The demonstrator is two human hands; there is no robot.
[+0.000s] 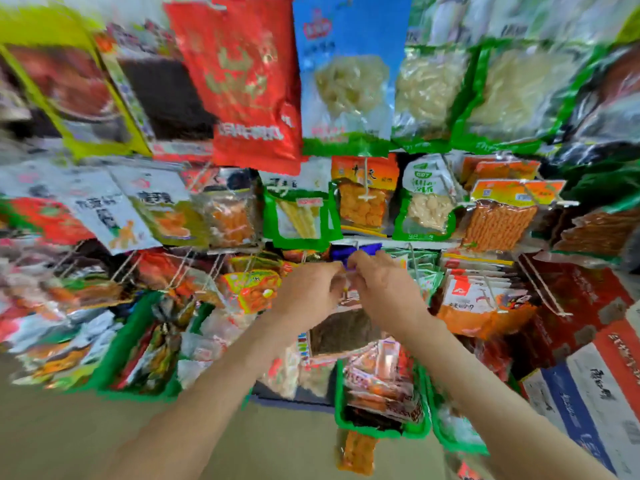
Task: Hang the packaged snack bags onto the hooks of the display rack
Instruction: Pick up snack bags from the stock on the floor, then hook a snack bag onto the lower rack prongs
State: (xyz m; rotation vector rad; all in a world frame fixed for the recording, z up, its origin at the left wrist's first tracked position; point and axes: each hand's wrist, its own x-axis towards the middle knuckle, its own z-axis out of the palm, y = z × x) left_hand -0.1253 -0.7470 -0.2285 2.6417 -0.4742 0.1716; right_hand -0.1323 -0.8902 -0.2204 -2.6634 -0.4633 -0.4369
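Pinching the snack bag [341, 330] by its blue header at the middle of the display rack [415, 243], left hand [311, 289] and right hand [384, 285] likely feel light, limp, slippery film, best held there.

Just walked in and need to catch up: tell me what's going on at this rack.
A person faces a display rack crowded with hanging snack bags. The left hand and right hand meet at a blue-topped bag, pinching its top edge by a lower-row hook. Blur hides whether it is on the hook yet. Green baskets of more packets sit below.
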